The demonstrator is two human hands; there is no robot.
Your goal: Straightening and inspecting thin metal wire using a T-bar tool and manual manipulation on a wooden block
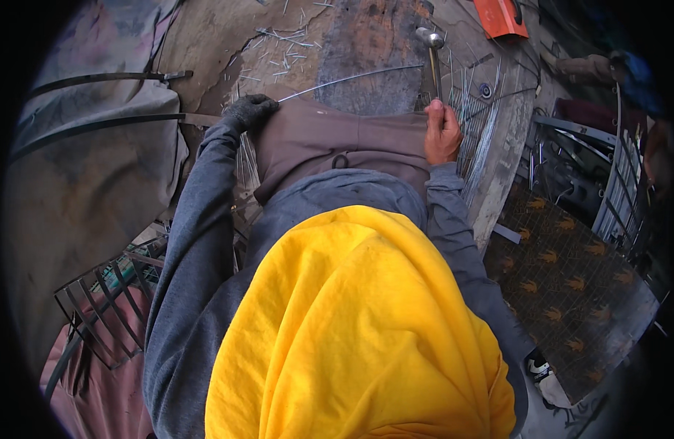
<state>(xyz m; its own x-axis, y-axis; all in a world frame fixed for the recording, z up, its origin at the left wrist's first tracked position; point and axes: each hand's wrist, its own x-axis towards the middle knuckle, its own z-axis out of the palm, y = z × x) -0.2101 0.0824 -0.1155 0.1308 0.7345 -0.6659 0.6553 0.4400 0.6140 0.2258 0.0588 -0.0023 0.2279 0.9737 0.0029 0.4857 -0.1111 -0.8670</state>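
Hammer (432, 55): gripped in bare right hand (442, 133), near bench's right edge.
Wire (351, 79): held by gloved left hand (249, 111), mid-bench (366, 36).

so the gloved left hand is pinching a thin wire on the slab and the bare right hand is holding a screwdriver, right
Not quite. The head view shows the bare right hand gripping a hammer by its handle, metal head up, not a screwdriver. The rest holds: the gloved left hand is at the end of the thin wire lying across the stone slab.

hammer (432, 55): shiny metal head | wire (351, 77): bright metal | glove (249, 111): dark knit cloth
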